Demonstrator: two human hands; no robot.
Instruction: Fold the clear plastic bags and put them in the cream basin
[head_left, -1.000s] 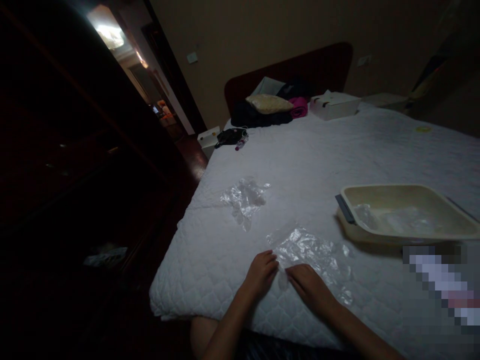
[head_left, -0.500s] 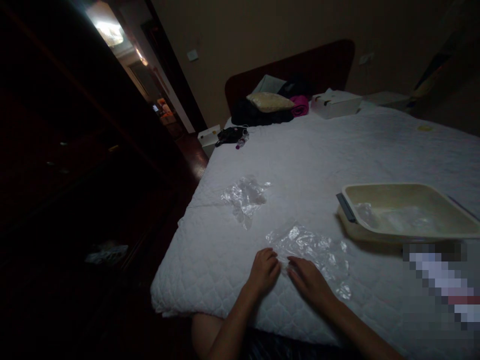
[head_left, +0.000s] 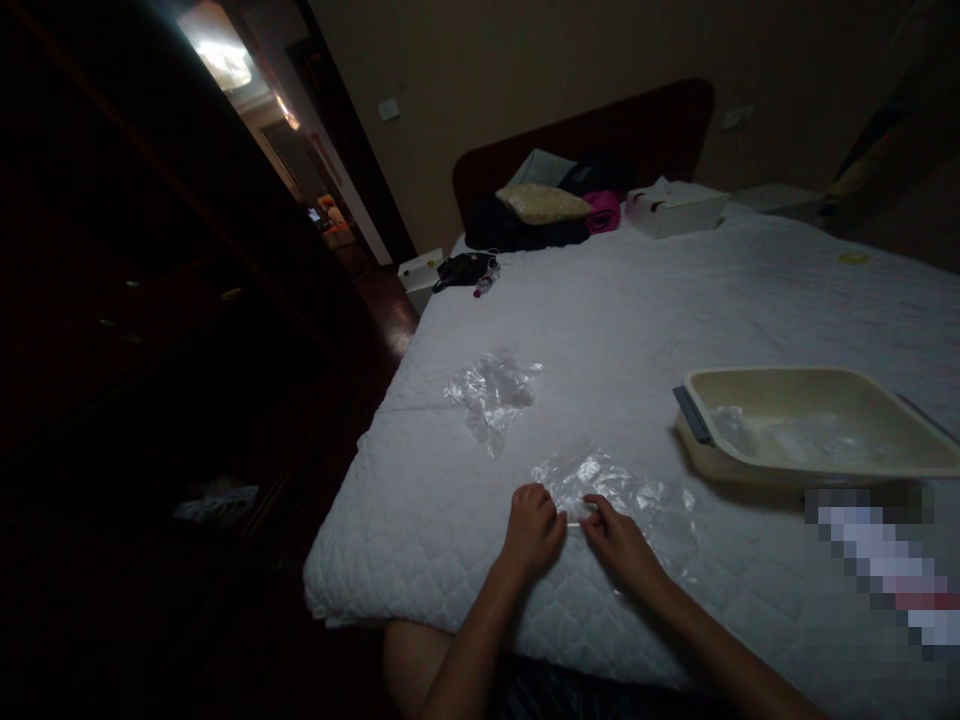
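A crinkled clear plastic bag (head_left: 649, 510) lies spread on the white quilted bed cover (head_left: 405, 540) near the front edge. My left hand (head_left: 534, 530) is closed at the bag's near edge, its fingers curled down. My right hand (head_left: 616, 545) pinches the same edge between thumb and forefinger. A short stretch of the edge shows as a pale straight line between both hands. Farther off to the left rests a second crumpled clear plastic bag (head_left: 491, 390), touched by neither hand.
To the right stands a cream plastic basin (head_left: 795, 376) with grey handles and clear plastic inside. Dark clothes, a beige pillow (head_left: 544, 204), a pink roll (head_left: 602, 212) and a white box (head_left: 675, 210) sit by the headboard. A blurred-out patch covers the lower right.
My right hand has gone from loosely bent fingers to a pinch on the bag's edge. The edge between my hands now looks drawn straight. Both hands have shifted slightly.
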